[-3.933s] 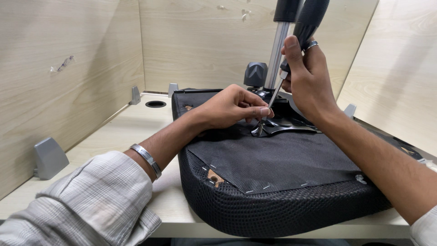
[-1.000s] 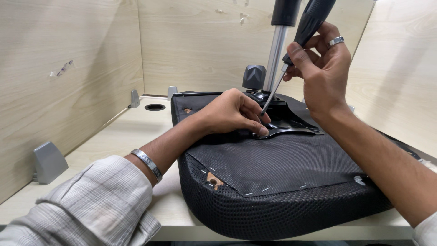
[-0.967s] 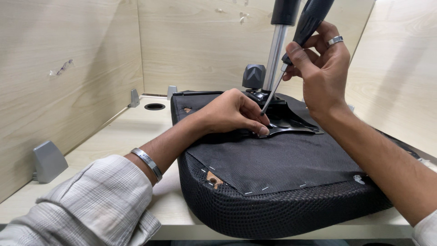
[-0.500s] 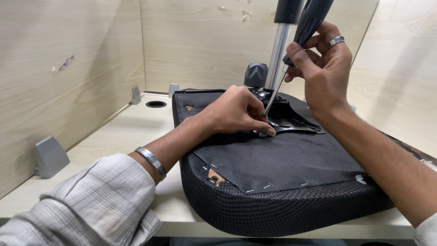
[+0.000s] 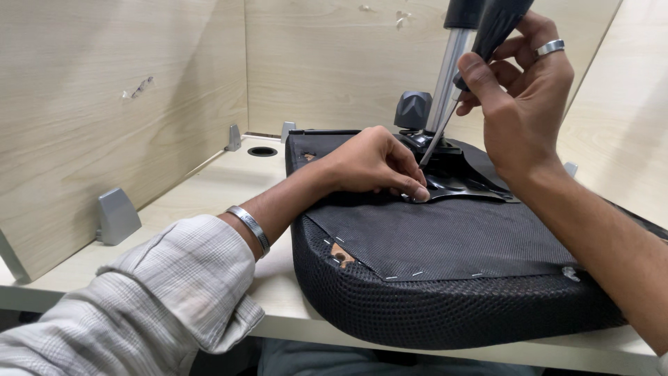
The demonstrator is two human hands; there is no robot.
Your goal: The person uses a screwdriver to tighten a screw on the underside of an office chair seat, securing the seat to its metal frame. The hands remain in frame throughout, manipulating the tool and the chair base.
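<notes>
Pale wood desk point(image 5: 209, 182), matching partition walls point(image 5: 104, 90).

Landmark: upturned chair seat point(image 5: 445, 278). Left of it, bare desk surface point(image 5: 209, 188) gives open passage up to the side partition point(image 5: 104, 104). Above its centre, the upright metal column point(image 5: 445, 83), left hand point(image 5: 376, 163) and right hand point(image 5: 525, 97) with screwdriver point(image 5: 487, 42) crowd access to the plate.

A black mesh seat cushion point(image 5: 445, 306) lies on a pale wood table point(image 5: 209, 188), beside a grey-and-white checked sleeve point(image 5: 146, 306).
</notes>
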